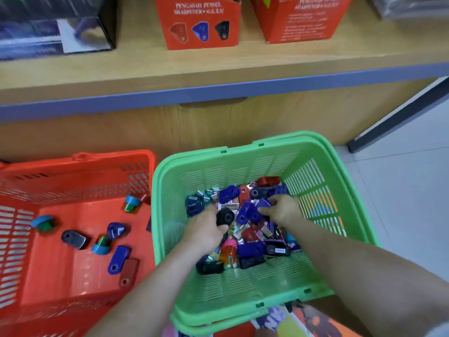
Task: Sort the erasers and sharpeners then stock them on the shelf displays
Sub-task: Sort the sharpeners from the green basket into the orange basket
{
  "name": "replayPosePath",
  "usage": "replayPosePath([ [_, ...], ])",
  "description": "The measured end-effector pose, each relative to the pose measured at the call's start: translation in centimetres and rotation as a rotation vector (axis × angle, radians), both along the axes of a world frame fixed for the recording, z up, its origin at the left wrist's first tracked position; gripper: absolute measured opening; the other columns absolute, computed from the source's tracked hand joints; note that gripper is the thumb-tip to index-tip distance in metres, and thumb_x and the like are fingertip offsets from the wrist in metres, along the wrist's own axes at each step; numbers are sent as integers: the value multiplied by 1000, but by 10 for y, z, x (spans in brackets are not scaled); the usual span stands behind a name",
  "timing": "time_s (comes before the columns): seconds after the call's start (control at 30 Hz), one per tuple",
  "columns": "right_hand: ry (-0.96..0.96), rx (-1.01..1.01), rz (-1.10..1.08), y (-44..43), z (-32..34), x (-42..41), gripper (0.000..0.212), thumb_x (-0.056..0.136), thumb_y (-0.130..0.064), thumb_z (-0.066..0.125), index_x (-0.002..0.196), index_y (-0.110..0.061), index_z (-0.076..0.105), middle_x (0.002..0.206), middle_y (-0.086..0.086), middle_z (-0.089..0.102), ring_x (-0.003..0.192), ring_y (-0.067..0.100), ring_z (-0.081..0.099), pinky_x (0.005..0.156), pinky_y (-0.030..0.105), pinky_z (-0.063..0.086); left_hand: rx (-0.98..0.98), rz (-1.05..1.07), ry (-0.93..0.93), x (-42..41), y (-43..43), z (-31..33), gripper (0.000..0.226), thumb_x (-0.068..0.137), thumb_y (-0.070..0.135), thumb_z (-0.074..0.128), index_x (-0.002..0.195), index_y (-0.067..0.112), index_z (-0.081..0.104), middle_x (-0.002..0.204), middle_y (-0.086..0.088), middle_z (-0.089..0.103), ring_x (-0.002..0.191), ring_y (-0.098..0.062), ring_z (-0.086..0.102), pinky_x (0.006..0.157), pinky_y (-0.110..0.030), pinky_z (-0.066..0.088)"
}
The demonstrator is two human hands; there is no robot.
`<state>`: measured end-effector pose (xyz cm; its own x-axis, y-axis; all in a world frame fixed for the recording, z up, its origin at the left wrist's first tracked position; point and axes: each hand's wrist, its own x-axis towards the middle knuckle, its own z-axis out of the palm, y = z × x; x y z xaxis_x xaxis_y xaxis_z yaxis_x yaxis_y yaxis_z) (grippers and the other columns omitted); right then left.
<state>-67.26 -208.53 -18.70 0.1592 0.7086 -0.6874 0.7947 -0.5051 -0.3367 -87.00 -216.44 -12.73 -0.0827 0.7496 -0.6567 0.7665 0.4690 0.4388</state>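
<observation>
We sort from the green basket (315, 152), where the mixed pile (250, 249) lies. Our left hand (204, 231) clamps its fingers round a black sharpener (225, 218). The right hand (284, 211) pinches a blue sharpener (264, 205). Both are probably bound for the red basket (73, 276) with the other sharpeners.

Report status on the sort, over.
Left hand grips black sharpener; right hand pinches blue sharpener. Both inside green basket, pile mixed. Few sharpeners in red basket. Nothing blocking.
</observation>
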Motion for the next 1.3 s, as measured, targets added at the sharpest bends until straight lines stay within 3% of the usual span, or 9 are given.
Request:
replayPosePath([
  [0.13,222,99,-238,-13,-17,-2,53,75,-23,83,121,-3,64,107,11,67,91,20,63,86,27,51,-23,-343,141,28,-8,-33,33,87,15,65,118,10,53,117,-9,59,111,-27,55,97,-39,47],
  [0.37,312,-129,4,2,-19,6,41,71,-12,85,105,-13,63,98,7,67,85,25,65,75,37,58,-70,-701,161,50,-15,-56,43,91,18,59,132,22,46,121,-7,57,116,-28,38,92,-42,45],
  [0.47,333,-135,51,1,-22,4,28,79,-11,79,97,-15,58,93,4,63,76,21,61,48,26,49,-90,-737,164,55,-15,-56,40,92,18,58,130,27,49,117,-9,59,117,-32,37,91,-42,46],
  [0.57,241,-70,105,-7,-29,16,41,81,-23,78,115,-13,58,106,8,65,70,19,57,43,18,39,-43,-715,142,52,-14,-57,41,88,6,56,124,25,51,116,-14,53,113,-36,43,88,-39,44],
  [0.7,279,-155,64,-14,-26,25,41,86,-22,73,120,-16,52,103,17,68,56,19,48,33,18,32,-52,-681,123,44,-13,-59,37,84,28,67,118,28,53,113,-10,54,106,-33,50,86,-37,44],
  [0.87,399,-245,186,-15,-15,12,21,88,-13,70,101,-18,54,107,7,65,61,12,52,38,17,39,-45,-581,16,39,-11,-64,22,79,40,70,98,34,64,99,1,59,98,-25,43,82,-33,42],
  [1.03,364,-263,361,-13,-14,1,26,85,-17,74,104,-23,58,99,-2,68,93,17,65,91,32,52,-11,-556,-36,45,-11,-62,13,78,26,72,89,22,69,87,-1,56,82,-20,49,68,-27,37],
  [1.17,280,-299,376,-15,-20,11,27,84,-23,76,107,-19,63,105,3,72,97,21,67,97,38,50,-3,-446,18,48,-13,-58,26,78,17,73,101,28,72,97,-1,66,90,-25,61,76,-30,50],
  [1.3,350,-219,132,-8,2,18,59,82,-17,77,135,-8,52,119,13,66,97,22,64,90,30,50,122,-354,42,38,-6,-26,33,75,5,64,98,28,74,93,1,69,89,-24,62,76,-32,52],
])
